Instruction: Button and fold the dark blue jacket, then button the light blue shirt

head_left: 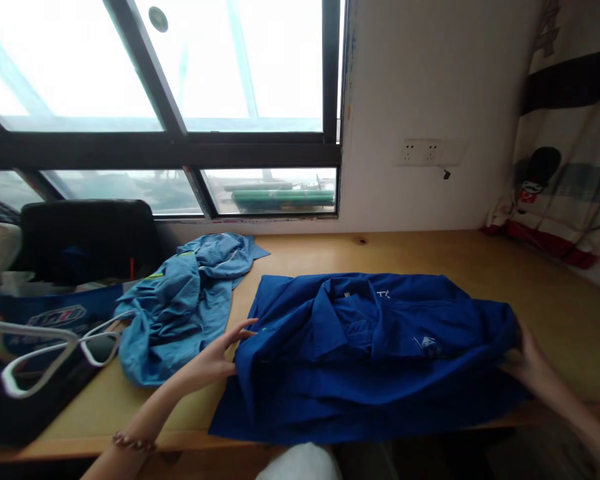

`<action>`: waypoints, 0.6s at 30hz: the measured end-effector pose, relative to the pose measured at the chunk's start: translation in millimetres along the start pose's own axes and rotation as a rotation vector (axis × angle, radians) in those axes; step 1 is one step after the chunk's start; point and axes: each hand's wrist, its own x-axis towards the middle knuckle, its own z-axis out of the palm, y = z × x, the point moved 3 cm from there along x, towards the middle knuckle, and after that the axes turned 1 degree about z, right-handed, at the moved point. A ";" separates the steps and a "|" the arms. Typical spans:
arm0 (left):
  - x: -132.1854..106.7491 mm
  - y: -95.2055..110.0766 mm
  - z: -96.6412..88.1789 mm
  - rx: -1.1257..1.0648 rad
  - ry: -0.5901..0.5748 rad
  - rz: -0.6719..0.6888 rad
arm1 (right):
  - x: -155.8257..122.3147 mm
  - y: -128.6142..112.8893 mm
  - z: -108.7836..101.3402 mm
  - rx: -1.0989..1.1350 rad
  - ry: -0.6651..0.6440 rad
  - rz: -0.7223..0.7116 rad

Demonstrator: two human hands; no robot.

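A dark blue collared shirt (400, 393) lies partly folded on the wooden tabletop, its collar facing up and white marks on its chest. At its left side, my left hand (215, 357) pinches the cloth, with the thumb nearer me and the fingers reaching over the edge. My right hand (525, 353), somewhat blurred, grips the opposite side, and its fingertips are partly hidden by the fabric. The shirt's near edge spreads down to the table's front edge.
A crumpled light blue garment (185, 300) lies left of the shirt. Further left are a white hanger (40, 353), a blue printed bag (55, 320) and a black chair back (90, 233). A window stands behind; a curtain (570, 153) hangs at right beyond wall sockets (420, 152).
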 end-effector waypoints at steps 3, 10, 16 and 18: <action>-8.5 33.9 -2.0 0.169 0.017 0.101 | 3.0 -58.9 -9.6 -0.356 -0.148 -0.383; -12.4 63.0 19.9 0.537 -0.052 0.255 | 26.3 -117.1 12.6 -0.707 -0.536 -0.567; -16.1 43.4 1.7 0.402 0.122 0.222 | 54.4 -111.1 34.7 -0.640 -0.799 -0.325; -23.1 32.1 -5.9 0.388 0.202 0.194 | 53.4 -109.1 31.8 -0.643 -0.766 -0.310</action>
